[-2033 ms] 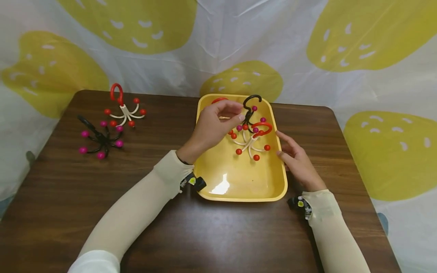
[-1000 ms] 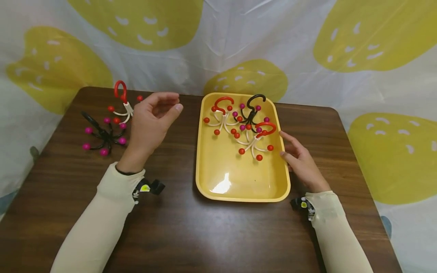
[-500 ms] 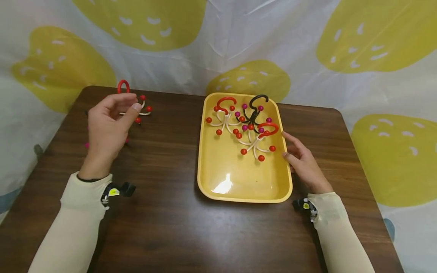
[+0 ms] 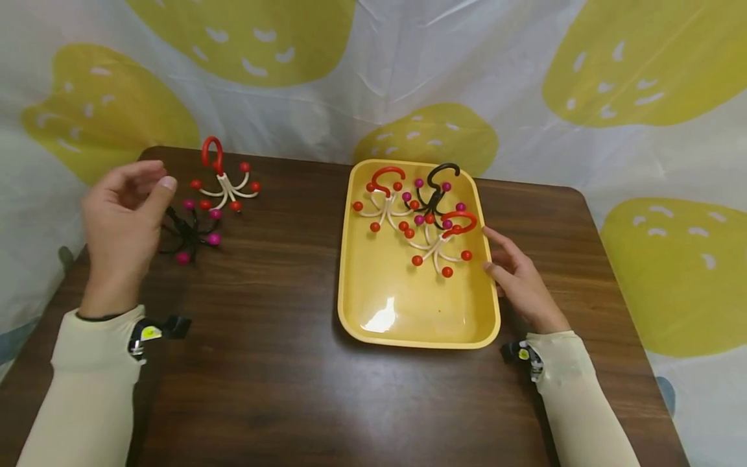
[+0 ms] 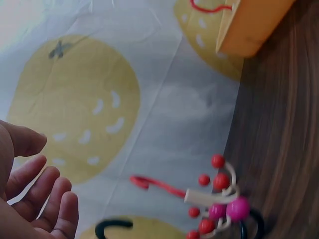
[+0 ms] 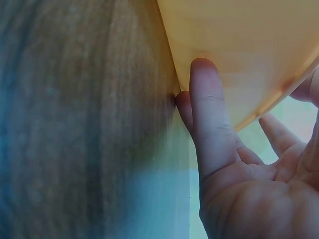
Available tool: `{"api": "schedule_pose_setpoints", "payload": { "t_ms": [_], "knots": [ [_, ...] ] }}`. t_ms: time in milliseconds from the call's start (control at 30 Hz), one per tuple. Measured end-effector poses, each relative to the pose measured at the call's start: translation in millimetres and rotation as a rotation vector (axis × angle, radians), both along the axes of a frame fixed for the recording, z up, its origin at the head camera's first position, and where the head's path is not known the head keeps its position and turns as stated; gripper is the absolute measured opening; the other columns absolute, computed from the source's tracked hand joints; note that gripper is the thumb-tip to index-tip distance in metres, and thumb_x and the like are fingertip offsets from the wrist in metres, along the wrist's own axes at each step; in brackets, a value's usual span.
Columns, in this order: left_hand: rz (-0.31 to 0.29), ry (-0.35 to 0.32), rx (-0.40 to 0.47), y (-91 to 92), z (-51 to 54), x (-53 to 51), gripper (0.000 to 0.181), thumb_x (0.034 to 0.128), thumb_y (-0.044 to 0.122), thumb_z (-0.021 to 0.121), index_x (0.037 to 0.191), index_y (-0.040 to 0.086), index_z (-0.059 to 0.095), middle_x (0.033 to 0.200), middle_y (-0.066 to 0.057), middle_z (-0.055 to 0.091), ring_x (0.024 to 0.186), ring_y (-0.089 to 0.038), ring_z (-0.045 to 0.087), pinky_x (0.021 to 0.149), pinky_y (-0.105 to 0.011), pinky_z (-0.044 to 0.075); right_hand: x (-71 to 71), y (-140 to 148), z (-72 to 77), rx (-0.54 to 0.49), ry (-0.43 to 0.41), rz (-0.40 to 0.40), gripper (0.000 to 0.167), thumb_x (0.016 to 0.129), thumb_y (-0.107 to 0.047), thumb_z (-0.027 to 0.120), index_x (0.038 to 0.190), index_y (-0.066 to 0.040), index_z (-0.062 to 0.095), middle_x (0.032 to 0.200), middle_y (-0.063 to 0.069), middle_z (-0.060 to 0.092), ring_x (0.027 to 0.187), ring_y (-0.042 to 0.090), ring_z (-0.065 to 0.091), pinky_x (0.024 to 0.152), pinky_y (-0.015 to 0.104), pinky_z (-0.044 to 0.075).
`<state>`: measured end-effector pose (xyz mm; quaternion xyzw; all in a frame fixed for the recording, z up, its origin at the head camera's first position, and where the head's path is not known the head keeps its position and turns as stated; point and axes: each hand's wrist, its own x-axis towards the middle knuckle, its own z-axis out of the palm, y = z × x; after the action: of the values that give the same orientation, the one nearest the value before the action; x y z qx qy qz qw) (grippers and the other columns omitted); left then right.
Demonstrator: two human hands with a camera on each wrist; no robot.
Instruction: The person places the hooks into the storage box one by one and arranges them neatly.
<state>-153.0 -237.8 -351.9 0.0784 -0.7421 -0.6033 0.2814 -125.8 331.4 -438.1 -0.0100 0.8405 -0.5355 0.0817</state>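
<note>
1. Left hand (image 4: 124, 224): raised at table (image 4: 280, 279) left, beside and partly in front of the black hanger (image 4: 189, 236). Fingers bent loosely, thumb apart from fingertips.
2. Right hand (image 4: 523, 283): at right side of yellow tray (image 4: 417, 301). Fingers mostly straight, touching the outer wall; thumb at the rim, apart from the index finger.
3. Black hanger: on table, far left. Stem tilts up and left; hook hidden behind the left hand in head view, visible in left wrist view.
4. Red-hooked hanger (image 4: 222, 184): just behind it, near-upright, hook up, white arms splayed.
5. Tray: long axis near-to-far. Far half holds left tray hanger (image 4: 388, 202), black tray hanger (image 4: 434, 198), front tray hanger (image 4: 443, 239). Front one's stem leans right.
</note>
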Motion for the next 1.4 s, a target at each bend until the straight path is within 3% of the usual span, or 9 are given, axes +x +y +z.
{"api": "schedule_pose_setpoints", "payload": {
  "t_ms": [267,467,667,767,933,1100,1267,1400],
  "knots": [
    [0.094,-0.041,0.031,-29.8,-8.1,-0.5,0.023,0.0914,0.006,0.079,0.114,0.007,0.081,0.096,0.015,0.075,0.091,-0.002,0.067,0.081,-0.015,0.05,-0.3,0.0,-0.9,-0.003,0.003,0.002,0.064,0.108,-0.013,0.055,0.166,-0.03,0.035,0.133,0.028,0.059,0.083,0.012,0.07,0.065,0.027,0.062],
    [0.096,-0.041,0.056,-44.0,-22.9,-6.8,0.021,0.0907,0.003,0.079,0.11,0.01,0.082,0.096,0.015,0.076,0.09,-0.003,0.065,0.082,-0.015,0.048,-0.3,0.3,-1.4,-0.012,0.003,0.002,0.064,0.107,-0.013,0.055,0.166,-0.028,0.034,0.134,0.03,0.058,0.083,0.012,0.07,0.064,0.028,0.062],
    [0.1,-0.07,-0.017,-53.6,-40.0,-12.5,0.024,0.0946,0.007,0.075,0.117,0.011,0.081,0.093,0.022,0.071,0.088,0.001,0.061,0.079,-0.015,0.044,0.1,-0.2,-0.4,-0.034,-0.005,0.006,0.066,0.107,-0.013,0.056,0.167,-0.028,0.033,0.134,0.031,0.058,0.085,0.013,0.071,0.066,0.028,0.063],
    [0.053,-0.065,0.026,-58.0,-46.6,-14.6,0.024,0.0972,0.005,0.072,0.12,0.009,0.079,0.095,0.018,0.071,0.085,-0.001,0.062,0.077,-0.012,0.048,-0.7,0.0,-0.6,-0.033,-0.008,0.006,0.065,0.107,-0.014,0.056,0.167,-0.028,0.033,0.134,0.031,0.058,0.085,0.012,0.071,0.067,0.028,0.063],
    [-0.112,-0.063,0.149,-63.3,-54.6,-15.1,0.029,0.1005,-0.003,0.065,0.125,0.008,0.077,0.111,0.007,0.073,0.09,-0.003,0.066,0.079,-0.009,0.056,-0.6,-0.3,0.3,-0.029,-0.004,0.009,0.065,0.107,-0.013,0.056,0.167,-0.027,0.033,0.133,0.031,0.058,0.084,0.012,0.07,0.065,0.027,0.062],
    [-0.187,-0.065,0.155,-64.1,-60.0,-14.7,0.03,0.1022,-0.001,0.064,0.129,0.009,0.075,0.117,0.006,0.072,0.095,-0.003,0.066,0.082,-0.009,0.056,-0.8,-0.4,0.5,-0.032,0.001,0.006,0.065,0.107,-0.013,0.056,0.167,-0.028,0.033,0.132,0.03,0.059,0.08,0.012,0.068,0.062,0.026,0.059],
    [-0.181,-0.072,0.171,-63.2,-60.6,-17.0,0.029,0.1017,0.001,0.066,0.128,0.008,0.075,0.116,0.007,0.072,0.096,-0.003,0.066,0.081,-0.008,0.056,-0.4,-0.2,-0.1,-0.033,-0.004,0.005,0.066,0.108,-0.013,0.056,0.167,-0.028,0.033,0.132,0.031,0.058,0.081,0.012,0.069,0.063,0.027,0.061],
    [-0.11,-0.125,0.068,-62.2,-59.5,-19.3,0.029,0.1015,0.004,0.068,0.129,0.01,0.075,0.106,0.011,0.07,0.09,0.0,0.065,0.077,-0.006,0.054,0.1,-0.2,-0.1,-0.037,-0.007,0.003,0.065,0.108,-0.014,0.056,0.167,-0.028,0.033,0.133,0.031,0.058,0.082,0.013,0.07,0.065,0.027,0.062]
  ]
}}
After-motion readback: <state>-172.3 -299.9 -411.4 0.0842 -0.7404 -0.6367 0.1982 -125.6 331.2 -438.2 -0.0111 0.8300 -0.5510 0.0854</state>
